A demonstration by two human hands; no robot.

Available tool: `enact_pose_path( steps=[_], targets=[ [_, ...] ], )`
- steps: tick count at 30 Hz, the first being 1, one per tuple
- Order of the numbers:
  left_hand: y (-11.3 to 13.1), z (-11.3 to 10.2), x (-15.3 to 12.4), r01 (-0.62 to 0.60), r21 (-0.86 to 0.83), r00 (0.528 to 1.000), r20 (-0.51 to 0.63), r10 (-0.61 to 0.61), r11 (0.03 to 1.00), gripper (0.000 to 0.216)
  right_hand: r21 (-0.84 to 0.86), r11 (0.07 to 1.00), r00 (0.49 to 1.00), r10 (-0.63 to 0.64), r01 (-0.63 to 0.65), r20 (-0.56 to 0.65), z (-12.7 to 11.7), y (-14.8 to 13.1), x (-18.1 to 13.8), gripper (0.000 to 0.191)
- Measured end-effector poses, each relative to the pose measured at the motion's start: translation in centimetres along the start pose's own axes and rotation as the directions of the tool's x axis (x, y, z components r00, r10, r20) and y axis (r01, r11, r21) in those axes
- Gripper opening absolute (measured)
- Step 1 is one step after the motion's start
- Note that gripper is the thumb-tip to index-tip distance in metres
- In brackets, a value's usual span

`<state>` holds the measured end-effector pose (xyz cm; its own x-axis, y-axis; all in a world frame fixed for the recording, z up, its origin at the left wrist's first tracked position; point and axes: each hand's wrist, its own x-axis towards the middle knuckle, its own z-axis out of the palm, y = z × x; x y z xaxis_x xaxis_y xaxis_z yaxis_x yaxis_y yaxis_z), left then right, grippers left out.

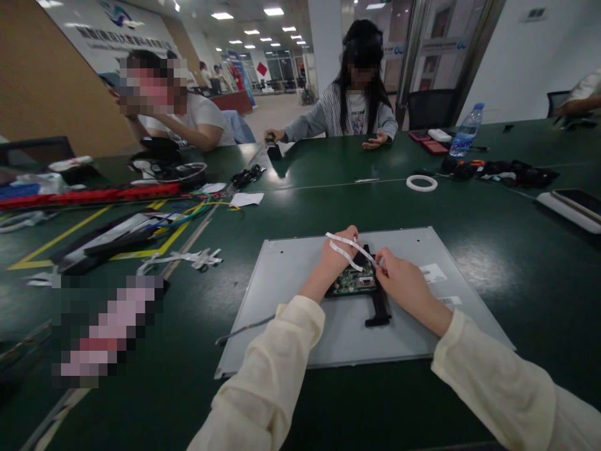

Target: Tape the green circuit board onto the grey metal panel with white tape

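Left hand (334, 259) curled, right hand (404, 280) pinching

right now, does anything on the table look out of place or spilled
Nothing looks spilled. The crumpled pale strips left of the grey panel look out of place, lying tangled on the table like discarded scraps.

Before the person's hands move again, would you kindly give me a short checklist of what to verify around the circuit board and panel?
1. White strip held by the right hand: ok, pinched near one end.
2. Left hand grip: cannot tell, its fingertips are partly hidden.
3. Circuit board over the grey panel: ok, well inside its edges.
4. Grey cable within the panel's outline: not ok, it reaches past the left edge.
5. Water bottle away from the panel: ok, it stands farther back, capped.
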<state>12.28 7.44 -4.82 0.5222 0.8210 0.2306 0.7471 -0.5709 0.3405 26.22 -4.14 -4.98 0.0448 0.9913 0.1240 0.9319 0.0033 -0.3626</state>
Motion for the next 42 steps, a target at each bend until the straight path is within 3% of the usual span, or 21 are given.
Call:
enact_pose_path(
  steps=[11, 19, 33, 42],
  targets=[
    [0.2, -0.1, 0.1, 0.044, 0.066, 0.999, -0.020, -0.043, 0.997, 0.024, -0.226, 0.974, 0.997, 0.039, -0.023, 0.064, -1.2, -0.7, -0.5, 0.018],
    [-0.4, 0.5, 0.6, -0.007, 0.090, 1.000, 0.009, 0.006, 0.996, 0.005, -0.291, 0.957, 0.996, 0.031, -0.005, 0.084, -1.6, -0.5, -0.7, 0.017],
    [-0.5, 0.5, 0.4, -0.006, 0.058, 1.000, 0.007, 0.006, 0.998, 0.008, -0.147, 0.989, 0.994, -0.017, 0.034, 0.112, -2.0, 0.2, -0.8, 0.017],
    [-0.2, 0.3, 0.3, 0.032, 0.054, 0.999, 0.016, -0.033, 0.998, 0.014, -0.103, 0.995, 0.993, 0.014, -0.002, 0.119, -1.8, 0.4, -0.6, 0.019]
  ],
)
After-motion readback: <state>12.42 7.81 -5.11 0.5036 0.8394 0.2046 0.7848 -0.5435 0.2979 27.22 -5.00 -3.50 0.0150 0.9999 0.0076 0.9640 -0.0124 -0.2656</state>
